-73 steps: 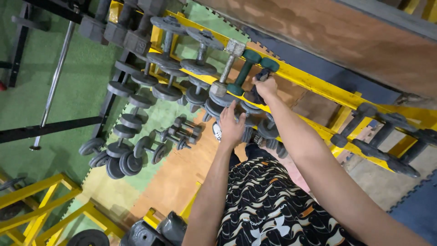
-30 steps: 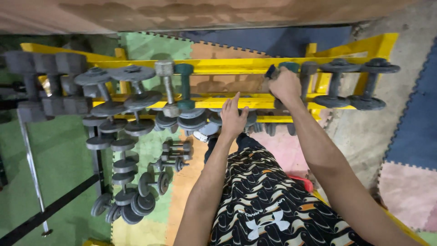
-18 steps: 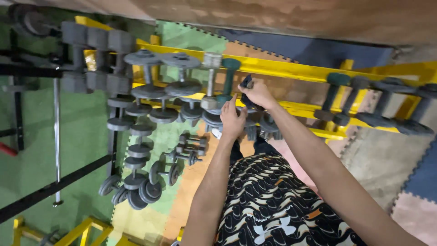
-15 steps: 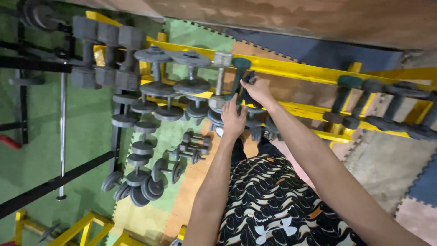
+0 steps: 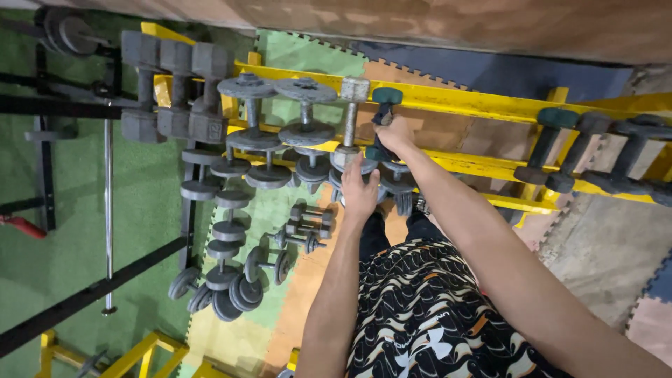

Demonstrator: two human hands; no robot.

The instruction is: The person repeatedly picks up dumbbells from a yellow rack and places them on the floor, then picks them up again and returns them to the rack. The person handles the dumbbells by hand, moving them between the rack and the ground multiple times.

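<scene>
— So, starting at the far left, what is there?

— Big grey hex dumbbells (image 5: 175, 87) sit at the left end of the yellow rack (image 5: 490, 105), with a bare steel bar (image 5: 108, 217) lying on the green floor mat (image 5: 70, 280) beside them. Next come round-plate dumbbells (image 5: 276, 112) across the rails, and smaller grey ones (image 5: 231, 273) are heaped on the floor below.

— And the hands?

— The left hand (image 5: 359, 192) is flat, fingers together and pointing up at the lower head of the square-headed grey dumbbell (image 5: 350, 126); whether it presses on it or just hovers, I cannot tell.

— The right one?

— Just to the right, the right hand (image 5: 395, 136) is curled around the handle of the teal dumbbell (image 5: 385, 112), fingers wrapped tight. That dumbbell lies across the two yellow rails, its long axis running away from the person, far head showing above the knuckles. The right hand is already on it; the left is one slot over.

— Further right?

— A gap of bare rail, then a teal-and-dark set (image 5: 595, 150) near the rack's right end.
</scene>
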